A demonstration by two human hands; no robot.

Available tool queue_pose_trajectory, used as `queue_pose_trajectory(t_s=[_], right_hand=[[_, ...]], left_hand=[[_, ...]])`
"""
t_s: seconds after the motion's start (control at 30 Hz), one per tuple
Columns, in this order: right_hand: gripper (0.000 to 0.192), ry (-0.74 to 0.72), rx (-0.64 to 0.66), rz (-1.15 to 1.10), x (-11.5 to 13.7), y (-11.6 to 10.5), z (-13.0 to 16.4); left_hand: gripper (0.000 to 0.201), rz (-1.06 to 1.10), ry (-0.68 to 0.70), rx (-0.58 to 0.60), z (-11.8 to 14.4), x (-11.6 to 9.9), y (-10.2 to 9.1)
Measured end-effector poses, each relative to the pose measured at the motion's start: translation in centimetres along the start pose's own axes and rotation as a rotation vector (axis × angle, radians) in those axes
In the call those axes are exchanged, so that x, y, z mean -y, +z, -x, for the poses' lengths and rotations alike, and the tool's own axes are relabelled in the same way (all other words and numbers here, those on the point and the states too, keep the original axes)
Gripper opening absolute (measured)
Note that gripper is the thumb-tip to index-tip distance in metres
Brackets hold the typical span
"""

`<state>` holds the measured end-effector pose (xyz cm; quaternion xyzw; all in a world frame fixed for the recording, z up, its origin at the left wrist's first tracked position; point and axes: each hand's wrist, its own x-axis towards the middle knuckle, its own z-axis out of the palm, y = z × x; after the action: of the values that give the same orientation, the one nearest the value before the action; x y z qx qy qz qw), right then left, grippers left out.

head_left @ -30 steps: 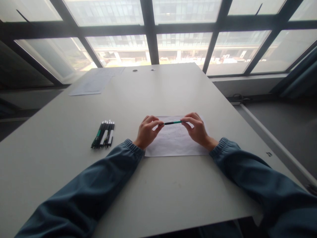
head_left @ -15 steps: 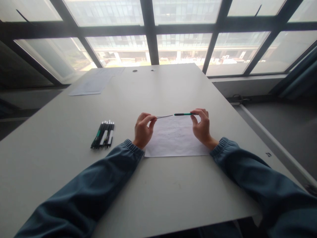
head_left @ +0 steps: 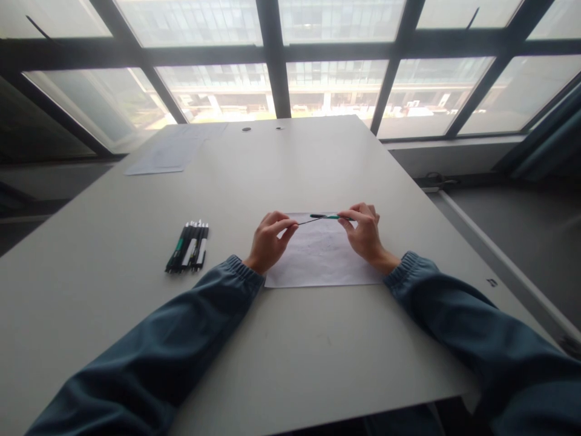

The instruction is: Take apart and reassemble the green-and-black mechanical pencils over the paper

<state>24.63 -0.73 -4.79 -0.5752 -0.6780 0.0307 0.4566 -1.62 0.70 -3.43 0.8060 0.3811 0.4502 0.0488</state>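
Note:
My right hand (head_left: 365, 233) pinches a green and black pen barrel (head_left: 327, 216) by its end, held level above a white sheet of paper (head_left: 322, 257). In my left hand (head_left: 269, 240), finger and thumb grip a thin dark refill (head_left: 307, 221). The refill's far end meets the barrel's open tip. Both hands hover just over the sheet, close together.
Several pens (head_left: 188, 245) lie side by side on the grey table (head_left: 290, 339) to the left. More paper sheets (head_left: 175, 148) lie at the far left corner. Large windows run behind the table. The table's right edge drops to the floor.
The hands first pulled apart, drawing the refill out of the barrel. They have now come back together, and the refill tip is at the barrel's opening again.

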Motion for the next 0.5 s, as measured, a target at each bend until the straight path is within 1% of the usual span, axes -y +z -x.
queue_pose_trajectory(t_s=[0.1, 0.2, 0.33, 0.43, 0.5], right_hand=[[0.012, -0.033, 0.111, 0.033, -0.20, 0.20, 0.21], [0.013, -0.059, 0.172, 0.075, -0.62, 0.44, 0.33], [0.014, -0.088, 0.199, 0.114, -0.78, 0.51, 0.35], [0.026, -0.096, 0.197, 0.115, -0.33, 0.25, 0.31], [0.035, -0.116, 0.163, 0.090, 0.16, -0.05, 0.29]], left_hand=[[0.017, 0.005, 0.016, 0.030, 0.03, 0.01, 0.08], [0.017, 0.006, 0.019, 0.055, 0.04, 0.05, 0.13], [0.015, 0.011, 0.017, 0.059, 0.06, 0.00, 0.13], [0.014, 0.005, -0.001, 0.006, 0.01, -0.15, -0.02], [0.013, 0.003, 0.002, -0.018, -0.06, -0.24, -0.11]])
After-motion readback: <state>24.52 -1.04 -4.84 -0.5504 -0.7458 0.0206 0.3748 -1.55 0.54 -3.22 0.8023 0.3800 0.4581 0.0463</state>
